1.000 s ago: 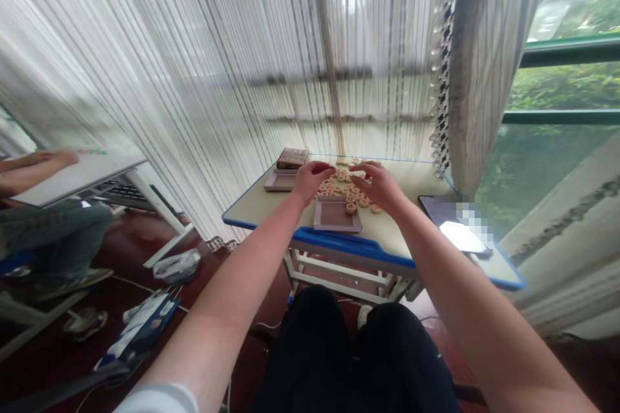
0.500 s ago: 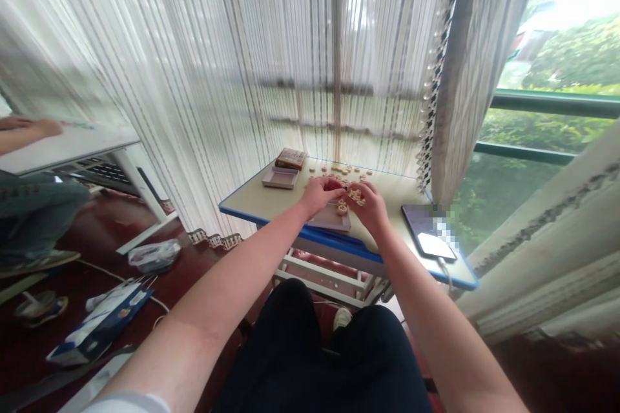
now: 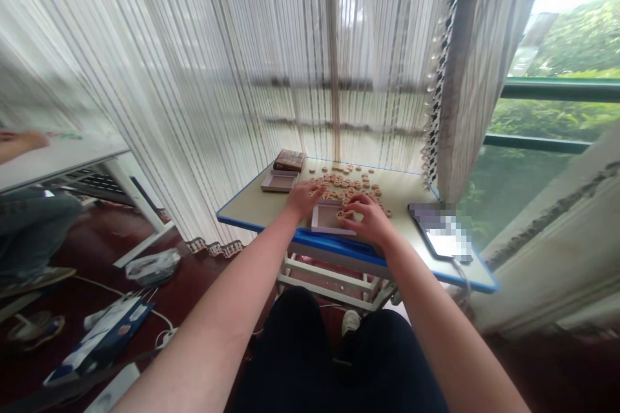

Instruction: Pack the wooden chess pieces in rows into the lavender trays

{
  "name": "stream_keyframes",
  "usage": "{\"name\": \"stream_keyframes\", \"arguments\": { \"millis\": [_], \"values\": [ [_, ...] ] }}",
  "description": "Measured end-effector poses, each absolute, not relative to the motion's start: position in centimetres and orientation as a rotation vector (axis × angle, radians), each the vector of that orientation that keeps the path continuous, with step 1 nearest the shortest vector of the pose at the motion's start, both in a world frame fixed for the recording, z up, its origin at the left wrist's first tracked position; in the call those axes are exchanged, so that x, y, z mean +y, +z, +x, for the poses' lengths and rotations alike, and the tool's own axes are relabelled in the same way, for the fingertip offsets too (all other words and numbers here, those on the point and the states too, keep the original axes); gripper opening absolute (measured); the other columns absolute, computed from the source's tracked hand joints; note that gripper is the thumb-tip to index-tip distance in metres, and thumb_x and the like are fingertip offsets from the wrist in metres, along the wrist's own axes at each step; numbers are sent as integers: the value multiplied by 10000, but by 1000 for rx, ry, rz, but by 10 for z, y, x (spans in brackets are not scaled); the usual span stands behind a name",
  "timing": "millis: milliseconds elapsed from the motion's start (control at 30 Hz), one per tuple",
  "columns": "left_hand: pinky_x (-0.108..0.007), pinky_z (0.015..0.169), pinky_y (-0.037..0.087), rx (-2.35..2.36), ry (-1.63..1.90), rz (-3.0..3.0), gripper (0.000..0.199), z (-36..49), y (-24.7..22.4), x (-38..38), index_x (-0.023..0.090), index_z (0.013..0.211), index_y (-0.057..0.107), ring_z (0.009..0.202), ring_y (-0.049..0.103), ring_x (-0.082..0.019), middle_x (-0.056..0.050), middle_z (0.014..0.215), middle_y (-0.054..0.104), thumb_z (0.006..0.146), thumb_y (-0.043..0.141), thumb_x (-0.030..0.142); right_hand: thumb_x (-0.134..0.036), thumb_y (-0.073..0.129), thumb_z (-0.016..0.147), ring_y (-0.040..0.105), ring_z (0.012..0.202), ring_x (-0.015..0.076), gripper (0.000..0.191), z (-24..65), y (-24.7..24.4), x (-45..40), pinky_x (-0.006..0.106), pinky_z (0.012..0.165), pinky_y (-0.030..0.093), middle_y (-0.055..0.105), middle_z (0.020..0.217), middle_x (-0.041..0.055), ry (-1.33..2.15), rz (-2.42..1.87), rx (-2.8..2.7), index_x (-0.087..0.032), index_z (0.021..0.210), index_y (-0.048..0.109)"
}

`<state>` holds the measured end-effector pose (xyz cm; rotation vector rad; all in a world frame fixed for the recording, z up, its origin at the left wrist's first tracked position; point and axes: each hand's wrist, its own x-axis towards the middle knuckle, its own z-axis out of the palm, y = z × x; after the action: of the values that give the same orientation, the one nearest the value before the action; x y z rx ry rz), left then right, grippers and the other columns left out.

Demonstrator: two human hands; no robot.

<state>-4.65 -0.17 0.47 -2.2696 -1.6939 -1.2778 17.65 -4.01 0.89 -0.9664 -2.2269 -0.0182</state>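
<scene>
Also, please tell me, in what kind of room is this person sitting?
Perhaps a classroom or a casual activity room: the small, light-topped desk has blue edging, and at the left another person's forearm rests at a similar pale table. Long curtains hang by the window.

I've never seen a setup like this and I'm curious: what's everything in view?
small round wooden discs: many, tan, on the desk
shallow rectangular trays: two, pinkish grey, desk front and far left
rectangular box or book: one, brown, behind left tray
rectangular desk: one, cream, blue-edged, centre
flat device: one, dark, desk's right
striped sheer curtains: white and grey, behind; count unclear
window frame: green, right
second table: one, white, left; another person's hand over it
plastic bag: one, clear, floor left
box-like item: one, blue-white, floor left
trousers: dark, below
shoe: one, whitish, below
hands: two, bare, left and right, over desk
</scene>
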Motion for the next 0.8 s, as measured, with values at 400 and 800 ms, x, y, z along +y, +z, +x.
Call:
{"name": "stream_keyframes", "arguments": {
  "millis": [400,800],
  "values": [
    [-299,831,393,-1762,-1274,-2152,485,-49,3,8,186,723,708,827,559,-183,-59,739,658,812,391,542,-442,642,695,408,1066,257,256,170,11,-36,413,936,334,503,1168,40,-64,-1089,-2208,-292,894,697],
    [-312,815,396,-1743,-1304,-2176,461,-48,0,14,180,739,696,783,577,-180,-43,736,669,807,408,534,-390,629,710,463,930,212,165,160,12,-33,353,860,351,589,969,20,120,-1051,-2367,-287,799,722]
  ]
}}
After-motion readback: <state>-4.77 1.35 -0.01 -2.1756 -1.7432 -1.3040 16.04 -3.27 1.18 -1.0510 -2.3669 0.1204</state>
